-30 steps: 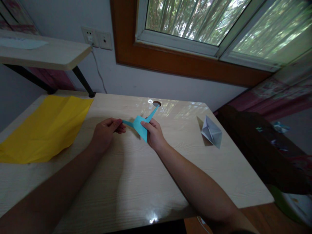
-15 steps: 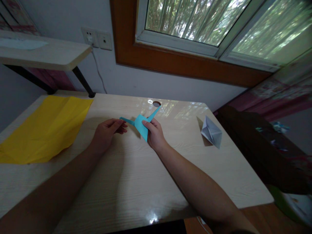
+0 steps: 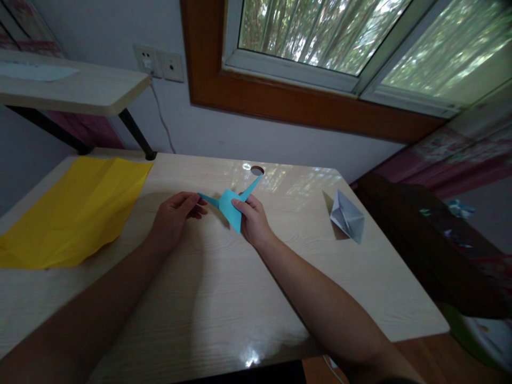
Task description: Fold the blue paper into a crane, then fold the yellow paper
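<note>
A folded blue paper figure [image 3: 230,207] with two thin pointed arms hovers just above the light wooden desk [image 3: 224,288]. My right hand [image 3: 253,220] pinches its body from the right side. My left hand [image 3: 175,217] pinches the tip of its left arm between thumb and fingers. The other thin arm points up and right toward a round cable hole [image 3: 257,170] in the desk.
A large creased yellow sheet [image 3: 74,210] lies on the desk's left part. A folded white paper boat [image 3: 347,216] sits at the right. A raised shelf [image 3: 72,88] stands at the back left, wall sockets [image 3: 160,63] and a window behind. The desk's right edge drops to dark furniture.
The blue figure's left arm slipped free of my left fingers half a second ago and is pinched again now. Both hands stayed almost in place.
</note>
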Demonstrator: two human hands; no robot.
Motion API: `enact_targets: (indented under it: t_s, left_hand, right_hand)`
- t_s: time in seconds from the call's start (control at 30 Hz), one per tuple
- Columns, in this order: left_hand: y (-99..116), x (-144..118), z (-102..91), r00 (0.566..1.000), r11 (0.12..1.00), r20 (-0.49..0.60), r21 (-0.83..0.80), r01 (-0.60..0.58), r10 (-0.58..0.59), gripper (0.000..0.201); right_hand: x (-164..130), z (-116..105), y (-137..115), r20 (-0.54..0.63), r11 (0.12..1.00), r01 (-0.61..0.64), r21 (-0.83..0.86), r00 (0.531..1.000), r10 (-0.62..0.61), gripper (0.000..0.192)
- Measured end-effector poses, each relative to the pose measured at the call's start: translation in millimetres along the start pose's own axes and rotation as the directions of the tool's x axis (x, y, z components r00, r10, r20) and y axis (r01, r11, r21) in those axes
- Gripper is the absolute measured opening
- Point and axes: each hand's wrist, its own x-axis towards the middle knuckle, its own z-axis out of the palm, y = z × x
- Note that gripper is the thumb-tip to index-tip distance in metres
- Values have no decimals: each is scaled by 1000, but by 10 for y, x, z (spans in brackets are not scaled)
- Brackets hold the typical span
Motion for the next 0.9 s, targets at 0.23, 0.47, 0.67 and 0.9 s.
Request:
enact_targets:
  t_s: [0.23,0.47,0.67,0.9]
  left_hand:
    - [17,-3,-7,1000,1000,-23,-5,-10,10,23]
    - [28,-4,5,996,1000,-88,-23,-3,1,24]
    - [34,9,6,991,999,-132,-39,3,-8,21]
    - [46,4,7,993,1000,-120,-8,0,-1,23]
  right_hand:
    - [2,-26,24,55,1000,5,-7,998,-5,22]
    - [26,-57,83,96,999,21,-36,995,-18,26]
    - [60,-102,142,140,996,42,-74,990,-31,25]
    - [65,-110,152,129,995,44,-94,991,-32,27]
